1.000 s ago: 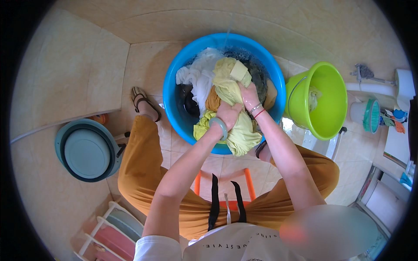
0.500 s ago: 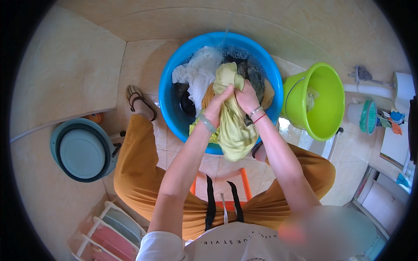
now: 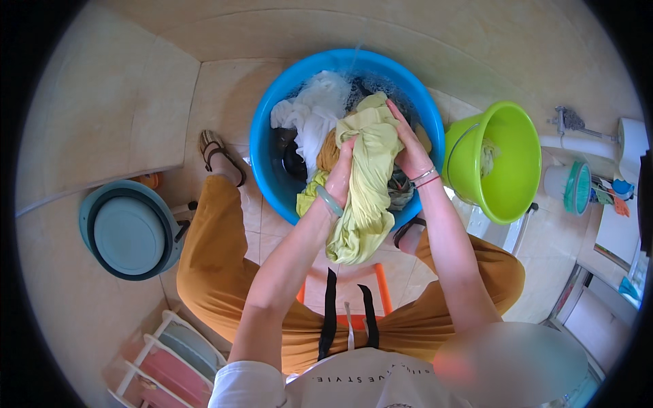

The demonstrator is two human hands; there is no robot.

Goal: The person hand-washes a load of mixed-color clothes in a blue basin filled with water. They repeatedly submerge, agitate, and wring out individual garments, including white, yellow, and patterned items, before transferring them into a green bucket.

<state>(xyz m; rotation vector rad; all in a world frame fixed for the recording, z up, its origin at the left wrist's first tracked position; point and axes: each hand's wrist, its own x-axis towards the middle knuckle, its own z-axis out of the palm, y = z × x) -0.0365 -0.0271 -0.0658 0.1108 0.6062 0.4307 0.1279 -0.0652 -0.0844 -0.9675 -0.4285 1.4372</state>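
A pale yellow-green garment [image 3: 371, 187] is bunched lengthwise between my two hands, over the near side of a large blue basin [image 3: 260, 178]. Its lower end hangs past the basin's near rim. My left hand [image 3: 342, 163] grips its left side, with the fingers partly hidden beneath the fabric. Along its right edge my right hand [image 3: 411, 153] cups it, the fingers fairly straight and pressed to the cloth. In the basin lie a wet white cloth [image 3: 316, 109], a brighter yellow-green piece [image 3: 311, 194], a mustard-coloured piece [image 3: 328, 151] and dark clothes [image 3: 400, 190] in sudsy water.
A thin stream of water [image 3: 356, 51] falls at the basin's far rim. Right of it, a lime-green bucket [image 3: 524, 160] tilts with a pale cloth [image 3: 488, 156] inside. A grey-blue folding basin [image 3: 129, 238] leans at left; a white rack [image 3: 160, 347] holds more basins. My knees flank the blue basin.
My hands have moved apart, the right one shifting right and opening from a tight grip. The garment's bunched top has spread wider, and its lower end has slid slightly toward me.
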